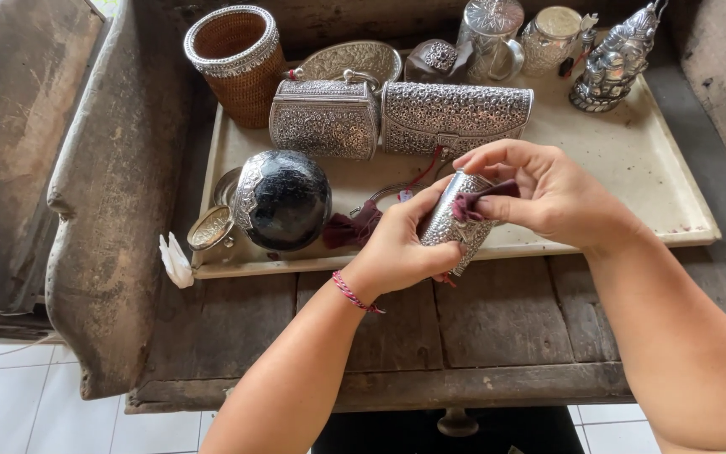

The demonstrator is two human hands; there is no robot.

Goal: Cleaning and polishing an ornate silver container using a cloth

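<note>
I get soft, even daylight, bright enough, no hard shadows. Small glints on the dark round ball [283,199] left of the tray [632,151] middle; silver pieces at the tray's far edge shine without blowing out. Faint shade under the tray's near rim. Focus sharp across the tray; slight wide-angle stretch beyond its left side.

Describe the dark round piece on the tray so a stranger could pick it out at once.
Start at the cream tray on the worn wooden table. Go to its front left corner, left of the person's left hand. The dark globe sits there: glossy black with silver banding, while its neighbours are all embossed silver.
</note>
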